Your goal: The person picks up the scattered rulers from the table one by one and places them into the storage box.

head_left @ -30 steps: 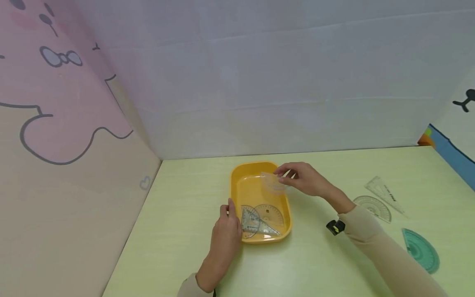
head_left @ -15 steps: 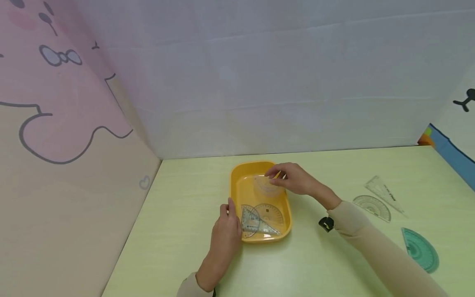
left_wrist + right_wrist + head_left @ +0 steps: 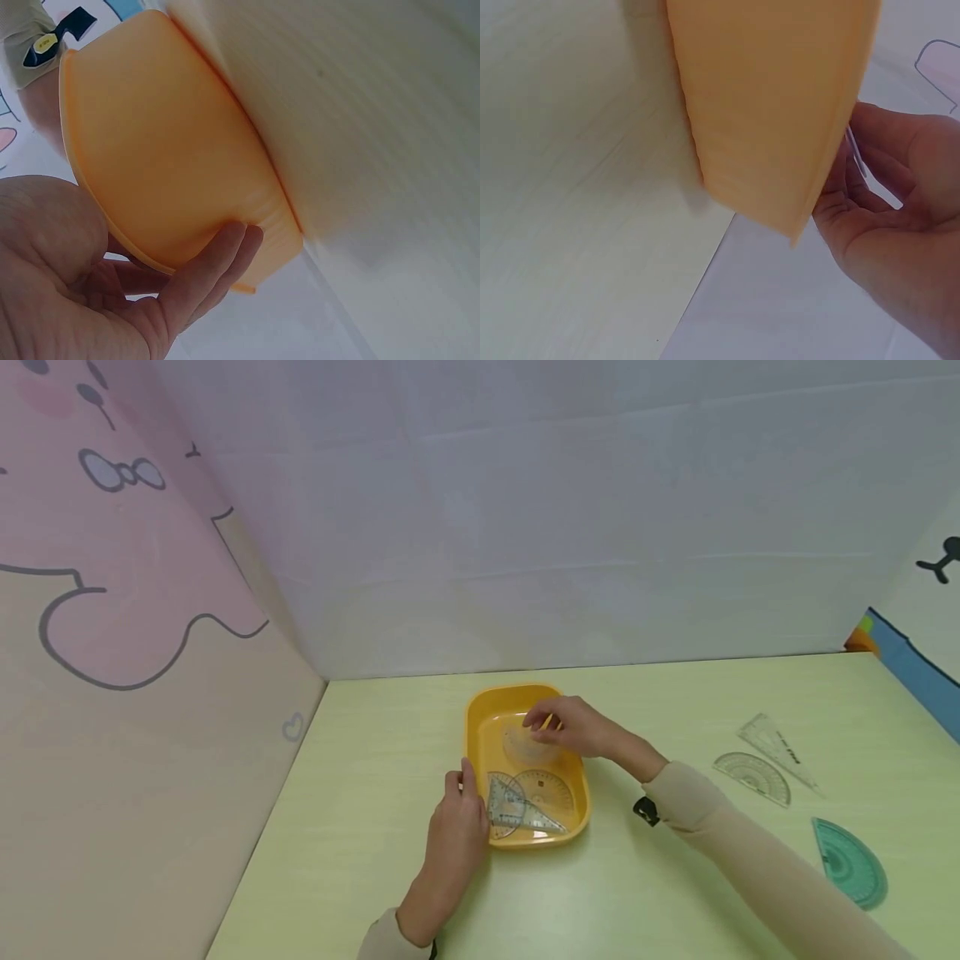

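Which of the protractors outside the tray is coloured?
The green protractor, farther right in the head view; the other protractor, beside the set square, is clear.

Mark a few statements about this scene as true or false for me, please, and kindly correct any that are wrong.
1. The left hand holds the yellow tray at its side. True.
2. The right hand is holding nothing. False: it pinches a clear plastic piece at the yellow tray.
3. A set square lies in the yellow tray. True.
4. The green protractor is in the yellow tray. False: it lies on the table, to the right.
5. Every piece lying outside the yellow tray is green. False: a clear protractor and a clear triangle also lie on the table.
6. The yellow tray rests on the table. True.
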`<state>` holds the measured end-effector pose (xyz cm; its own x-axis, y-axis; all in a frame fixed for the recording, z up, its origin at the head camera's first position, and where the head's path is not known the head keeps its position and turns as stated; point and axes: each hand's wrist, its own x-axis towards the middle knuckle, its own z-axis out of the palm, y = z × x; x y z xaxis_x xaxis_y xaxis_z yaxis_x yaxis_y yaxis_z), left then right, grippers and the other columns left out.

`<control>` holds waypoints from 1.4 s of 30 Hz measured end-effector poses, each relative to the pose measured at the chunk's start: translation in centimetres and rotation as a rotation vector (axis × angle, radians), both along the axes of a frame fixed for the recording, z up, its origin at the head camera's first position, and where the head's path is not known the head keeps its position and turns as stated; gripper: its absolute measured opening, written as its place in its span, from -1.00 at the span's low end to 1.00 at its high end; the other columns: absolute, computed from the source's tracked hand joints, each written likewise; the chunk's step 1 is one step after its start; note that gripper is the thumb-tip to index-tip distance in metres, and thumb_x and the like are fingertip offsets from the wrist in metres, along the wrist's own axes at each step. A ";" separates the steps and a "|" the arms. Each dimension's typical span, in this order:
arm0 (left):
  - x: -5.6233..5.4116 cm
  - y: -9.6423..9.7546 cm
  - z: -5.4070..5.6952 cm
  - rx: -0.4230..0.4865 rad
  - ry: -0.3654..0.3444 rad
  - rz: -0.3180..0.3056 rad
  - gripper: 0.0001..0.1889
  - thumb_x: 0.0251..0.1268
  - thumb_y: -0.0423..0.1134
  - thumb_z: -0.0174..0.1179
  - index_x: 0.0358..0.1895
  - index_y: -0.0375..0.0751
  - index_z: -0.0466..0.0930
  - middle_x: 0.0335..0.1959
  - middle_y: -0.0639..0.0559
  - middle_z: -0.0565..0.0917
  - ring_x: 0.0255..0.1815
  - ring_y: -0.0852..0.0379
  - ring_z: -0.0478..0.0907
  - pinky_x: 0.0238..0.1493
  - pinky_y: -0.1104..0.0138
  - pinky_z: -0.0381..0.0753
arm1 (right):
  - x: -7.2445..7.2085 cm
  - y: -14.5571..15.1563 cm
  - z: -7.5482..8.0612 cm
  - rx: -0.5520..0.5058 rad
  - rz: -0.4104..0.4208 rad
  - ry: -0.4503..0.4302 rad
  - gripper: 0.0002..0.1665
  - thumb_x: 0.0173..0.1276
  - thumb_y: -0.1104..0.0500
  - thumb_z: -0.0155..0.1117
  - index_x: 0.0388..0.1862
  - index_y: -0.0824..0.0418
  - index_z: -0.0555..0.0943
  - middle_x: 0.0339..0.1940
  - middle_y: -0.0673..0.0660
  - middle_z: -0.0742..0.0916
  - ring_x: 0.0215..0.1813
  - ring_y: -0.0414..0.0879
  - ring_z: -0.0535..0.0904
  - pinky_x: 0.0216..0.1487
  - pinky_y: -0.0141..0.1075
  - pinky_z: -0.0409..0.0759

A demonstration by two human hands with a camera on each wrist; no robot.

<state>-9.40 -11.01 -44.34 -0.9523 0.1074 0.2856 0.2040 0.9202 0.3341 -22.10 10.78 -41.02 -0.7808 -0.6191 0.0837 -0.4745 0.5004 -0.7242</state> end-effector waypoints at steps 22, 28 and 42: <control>0.0 0.0 -0.1 0.002 -0.007 0.006 -0.48 0.40 -0.46 0.24 0.37 -0.61 0.40 -0.03 -0.34 0.54 -0.58 0.16 0.42 -0.50 0.36 0.62 | 0.5 -1.4 -0.7 0.113 0.029 0.029 -0.77 0.43 0.42 0.30 0.04 0.42 0.68 -0.10 0.19 0.73 -0.08 0.00 0.60 0.07 -0.13 0.66; 0.1 0.0 -0.1 -0.002 0.012 -0.003 -0.48 0.38 -0.47 0.25 0.35 -0.62 0.41 -0.03 -0.34 0.54 -0.59 0.15 0.44 -0.53 0.37 0.61 | 0.9 -1.6 -0.8 0.201 0.023 0.087 -0.77 0.43 0.42 0.28 0.04 0.41 0.67 -0.06 0.22 0.72 -0.02 0.06 0.59 0.13 -0.07 0.62; 0.2 0.0 0.2 0.012 0.019 -0.005 -0.47 0.35 -0.51 0.25 0.35 -0.62 0.40 -0.04 -0.35 0.54 -0.57 0.11 0.51 -0.52 0.33 0.63 | 1.4 -2.3 -0.9 0.331 0.022 0.140 -0.75 0.42 0.37 0.33 0.05 0.36 0.67 -0.15 0.15 0.66 -0.17 -0.04 0.49 -0.03 -0.20 0.59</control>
<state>-9.19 -10.99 -44.15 -0.9463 0.1087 0.3044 0.2149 0.9151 0.3411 -20.72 8.47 -41.92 -0.7623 -0.6469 -0.0190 -0.5705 0.6856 -0.4523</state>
